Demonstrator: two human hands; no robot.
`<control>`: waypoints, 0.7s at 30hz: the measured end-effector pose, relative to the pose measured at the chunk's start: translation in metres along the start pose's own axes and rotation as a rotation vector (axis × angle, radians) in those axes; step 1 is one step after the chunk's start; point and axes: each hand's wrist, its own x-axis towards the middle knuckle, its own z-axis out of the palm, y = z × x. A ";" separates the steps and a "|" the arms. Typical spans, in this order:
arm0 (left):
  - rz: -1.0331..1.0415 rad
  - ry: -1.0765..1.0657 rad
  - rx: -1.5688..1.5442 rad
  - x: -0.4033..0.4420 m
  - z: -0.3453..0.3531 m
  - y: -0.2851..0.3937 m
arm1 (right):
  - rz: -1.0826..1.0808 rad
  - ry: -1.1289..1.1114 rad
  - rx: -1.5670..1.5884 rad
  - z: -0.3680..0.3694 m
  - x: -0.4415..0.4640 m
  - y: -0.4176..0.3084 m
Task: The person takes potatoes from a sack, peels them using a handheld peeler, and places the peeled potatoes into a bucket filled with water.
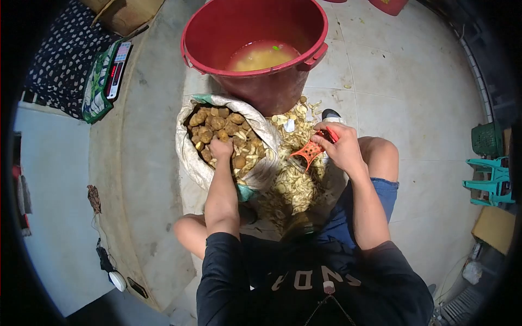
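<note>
Unpeeled brown potatoes (216, 123) fill a white woven sack (189, 157) with its mouth rolled open. My left hand (221, 148) reaches into the sack, its fingers bent down among the potatoes and partly hidden; whether it grips one does not show. To the right, my right hand (342, 146) is closed round the handle of an orange-red peeler (309, 154), whose wide head points left over the peelings. Pale peelings (293, 187) lie heaped on the floor between my legs, and more strips rest on the potatoes at the sack's right side.
A large red tub (261, 81) holding cloudy liquid and pale pieces stands beyond the sack. A scale (117, 73) lies at the upper left. Teal stools (489, 182) and a green basket (485, 139) are at the far right.
</note>
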 end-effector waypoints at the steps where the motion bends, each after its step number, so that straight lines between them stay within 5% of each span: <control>1: -0.023 -0.017 -0.178 0.004 0.002 -0.004 | 0.010 -0.036 -0.011 -0.001 0.002 -0.005; 2: -0.045 -0.026 -0.353 0.008 -0.001 -0.011 | 0.010 -0.044 -0.005 0.002 0.002 -0.005; 4: -0.148 -0.174 -1.277 0.021 0.015 -0.038 | 0.007 -0.042 0.015 0.009 0.005 -0.006; 6: -0.033 -0.567 -1.726 -0.001 -0.016 -0.050 | -0.017 -0.072 0.011 0.014 0.007 -0.012; 8: -0.207 -0.612 -1.927 -0.043 -0.053 -0.018 | -0.038 -0.112 0.004 0.021 0.003 -0.019; 16: -0.044 -0.876 -1.771 -0.123 -0.084 0.025 | -0.012 -0.103 0.149 0.046 -0.008 -0.031; 18: -0.064 -0.830 -1.747 -0.151 -0.088 0.028 | -0.007 -0.164 0.468 0.059 -0.009 -0.023; 21: -0.085 -0.873 -1.617 -0.189 -0.102 0.033 | -0.141 -0.104 0.361 0.066 -0.016 -0.030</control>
